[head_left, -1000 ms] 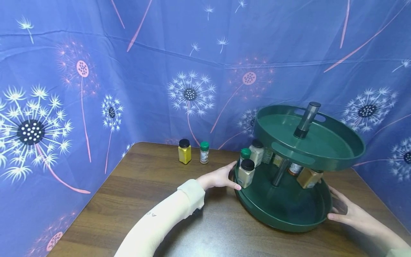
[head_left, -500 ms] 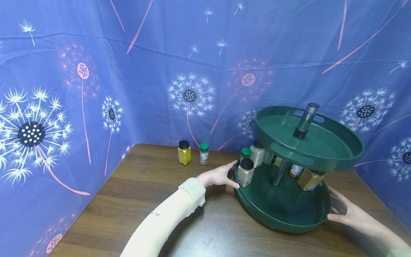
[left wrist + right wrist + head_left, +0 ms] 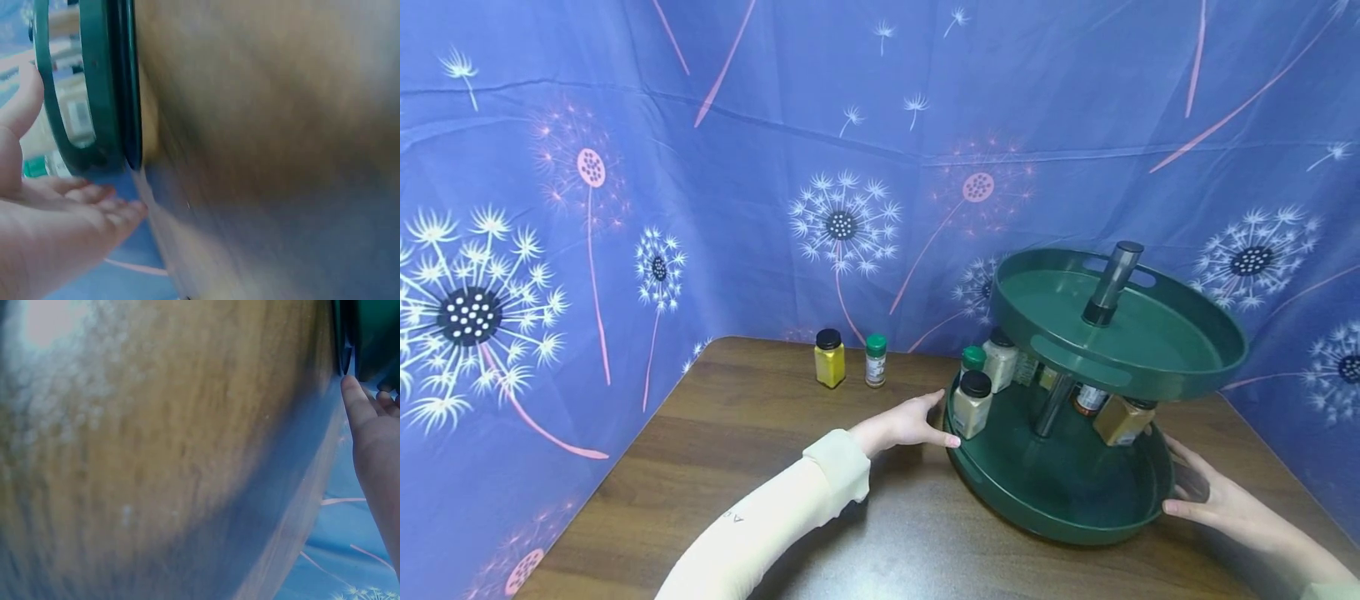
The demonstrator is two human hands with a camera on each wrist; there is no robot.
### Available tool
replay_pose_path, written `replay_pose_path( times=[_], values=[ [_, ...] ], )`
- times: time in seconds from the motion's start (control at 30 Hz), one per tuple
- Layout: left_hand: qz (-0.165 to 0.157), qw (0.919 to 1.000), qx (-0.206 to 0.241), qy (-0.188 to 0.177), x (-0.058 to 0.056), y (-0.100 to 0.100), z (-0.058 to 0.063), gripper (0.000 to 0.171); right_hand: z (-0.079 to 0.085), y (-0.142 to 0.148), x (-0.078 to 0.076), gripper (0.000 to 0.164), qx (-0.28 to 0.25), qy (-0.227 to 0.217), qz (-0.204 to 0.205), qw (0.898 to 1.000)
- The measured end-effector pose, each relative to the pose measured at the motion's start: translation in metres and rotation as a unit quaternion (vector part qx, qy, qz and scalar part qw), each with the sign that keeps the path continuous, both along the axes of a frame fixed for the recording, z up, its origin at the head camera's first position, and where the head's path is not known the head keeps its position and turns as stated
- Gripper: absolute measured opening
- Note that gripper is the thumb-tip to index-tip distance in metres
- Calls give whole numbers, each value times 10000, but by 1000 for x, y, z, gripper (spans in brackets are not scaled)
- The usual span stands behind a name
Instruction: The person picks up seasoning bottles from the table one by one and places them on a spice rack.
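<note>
A two-tier green turntable organizer (image 3: 1060, 517) stands on the table's right side, with several spice jars on its lower tier. The left hand (image 3: 906, 423) is at the lower tier's left rim, fingers spread and fairly straight. Its thumb tip lies by the rim near a black-capped jar of pale powder (image 3: 972, 407); the left wrist view shows its fingers (image 3: 94, 197) beside the green wall (image 3: 103, 94). On the opposite side, the right hand (image 3: 1213, 493) touches the rim with extended fingers, some partly hidden behind the tray. A brown-filled jar (image 3: 1122, 421) is near it.
A yellow jar with a black cap (image 3: 830, 360) and a small green-capped jar (image 3: 876, 362) stand at the back of the wooden table (image 3: 715, 450). Blue dandelion-print cloth (image 3: 760, 167) hangs behind and at the sides. The upper tier (image 3: 1045, 287) overhangs the lower jars.
The left hand and sleeve have shifted slightly left and down over the last half second. The right hand stays at the rim, and the organizer looks nearly unmoved. The camera view has shifted slightly.
</note>
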State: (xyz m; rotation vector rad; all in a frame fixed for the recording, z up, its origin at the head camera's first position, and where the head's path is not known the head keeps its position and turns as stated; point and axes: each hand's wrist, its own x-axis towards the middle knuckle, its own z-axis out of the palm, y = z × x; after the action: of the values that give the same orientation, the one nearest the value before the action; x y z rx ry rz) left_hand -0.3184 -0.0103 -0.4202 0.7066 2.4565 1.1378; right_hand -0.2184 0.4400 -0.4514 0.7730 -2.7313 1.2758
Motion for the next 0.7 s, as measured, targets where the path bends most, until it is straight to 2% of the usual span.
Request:
replay_pose_path(
  times=[0.1, 0.3, 0.43, 0.7],
  values=[
    [241, 9996, 167, -43, 14, 3, 1, 96, 0, -1, 0, 83, -28, 63, 55, 10000],
    [591, 9950, 803, 17, 40, 15, -1, 105, 0, -2, 1, 82, -105, 46, 95, 9999],
    [876, 9926, 785, 286, 51, 24, -5, 109, 0, -3, 1, 82, -103, 24, 83, 9999],
    [1330, 9886, 606, 353, 64, 36, -10, 114, 0, -2, 2, 82, 79, 99, -31, 9999]
  ],
)
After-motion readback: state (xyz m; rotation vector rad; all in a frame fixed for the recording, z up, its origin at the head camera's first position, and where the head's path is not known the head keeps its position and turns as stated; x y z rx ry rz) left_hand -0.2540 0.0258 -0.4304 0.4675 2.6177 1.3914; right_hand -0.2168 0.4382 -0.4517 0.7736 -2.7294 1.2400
